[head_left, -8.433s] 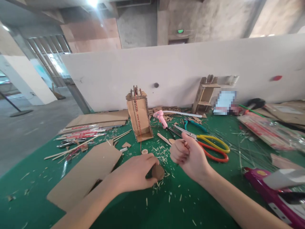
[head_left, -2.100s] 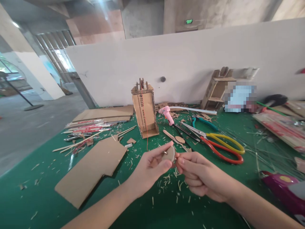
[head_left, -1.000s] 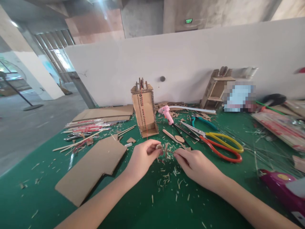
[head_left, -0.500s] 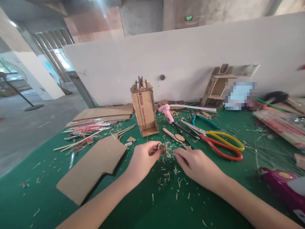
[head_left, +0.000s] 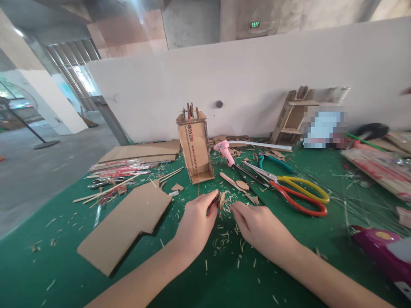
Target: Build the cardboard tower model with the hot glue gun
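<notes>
My left hand [head_left: 198, 220] is closed around a small cardboard spool [head_left: 221, 200], its round discs partly hidden by the fingers. Pinched in my right hand [head_left: 253, 220] is a thin wooden stick [head_left: 227, 205] that points at the spool. Whether the stick's tip sits inside the spool, I cannot tell. Just beyond my hands stands an upright cardboard tower [head_left: 196, 145] with several slats on top. A red string [head_left: 198, 184] runs down its front to behind my left hand.
A flat cardboard sheet [head_left: 125, 229] lies left. Beyond my right hand are scissors [head_left: 300, 194], teal-handled pliers [head_left: 278, 164] and a pink glue gun [head_left: 224, 152]. A second cardboard tower [head_left: 292, 117] leans near the board. A purple tool [head_left: 382, 250] lies right. Wood shavings litter the green table.
My left hand has turned, its fingers now covering more of the spool. My right hand has shifted slightly left, closer to the spool.
</notes>
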Demonstrator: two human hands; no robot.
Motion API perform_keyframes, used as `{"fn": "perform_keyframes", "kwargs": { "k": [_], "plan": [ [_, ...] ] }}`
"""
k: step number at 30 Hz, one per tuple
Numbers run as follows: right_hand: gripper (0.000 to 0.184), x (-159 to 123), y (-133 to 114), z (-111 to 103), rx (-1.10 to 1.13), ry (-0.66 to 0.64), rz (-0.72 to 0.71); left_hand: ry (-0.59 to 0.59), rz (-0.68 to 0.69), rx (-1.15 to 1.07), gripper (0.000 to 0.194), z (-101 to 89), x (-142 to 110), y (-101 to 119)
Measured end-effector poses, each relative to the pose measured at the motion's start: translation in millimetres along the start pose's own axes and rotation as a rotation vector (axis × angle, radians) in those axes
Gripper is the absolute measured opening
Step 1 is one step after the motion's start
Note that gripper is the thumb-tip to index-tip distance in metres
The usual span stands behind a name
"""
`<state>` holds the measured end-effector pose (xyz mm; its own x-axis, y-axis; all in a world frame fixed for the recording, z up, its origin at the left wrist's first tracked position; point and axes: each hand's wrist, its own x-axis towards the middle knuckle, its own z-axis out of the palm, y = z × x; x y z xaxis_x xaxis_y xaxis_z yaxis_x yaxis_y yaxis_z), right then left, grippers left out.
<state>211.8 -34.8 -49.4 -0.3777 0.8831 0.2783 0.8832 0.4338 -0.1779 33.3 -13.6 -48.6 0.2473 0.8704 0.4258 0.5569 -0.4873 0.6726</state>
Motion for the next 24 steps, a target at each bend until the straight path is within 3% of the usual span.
{"fn": "perform_keyframes", "kwargs": {
  "k": [5, 8, 11, 17, 20, 24],
  "plan": [
    [0.029, 4.5, -5.2, 0.1, 0.277, 0.027, 0.147, 0.011, -0.212, -0.225, 0.04, 4.9, -3.5, 10.2],
    [0.031, 6.1, -3.4, -1.2, 0.424, 0.029, 0.185, 0.023, -0.244, -0.294, 0.041, 6.1, -5.1, 13.9],
    [0.032, 7.1, -1.7, -4.2, 0.651, -0.068, 0.276, 0.019, -0.238, -0.307, 0.038, 6.6, -6.1, 14.9],
    [0.032, 8.0, -5.7, -12.4, 1.374, -0.264, 0.589, 0.008, -0.241, -0.389, 0.037, 4.9, -6.6, 17.3],
    [0.036, 7.9, -5.1, -12.9, 1.479, -0.254, 0.562, -0.021, -0.252, -0.466, 0.036, -0.4, -1.9, 18.3],
    [0.04, 7.4, -0.6, -11.3, 1.4, -0.218, 0.435, -0.089, -0.285, -0.648, 0.039, -6.5, 5.4, 15.3]
  ]
}}
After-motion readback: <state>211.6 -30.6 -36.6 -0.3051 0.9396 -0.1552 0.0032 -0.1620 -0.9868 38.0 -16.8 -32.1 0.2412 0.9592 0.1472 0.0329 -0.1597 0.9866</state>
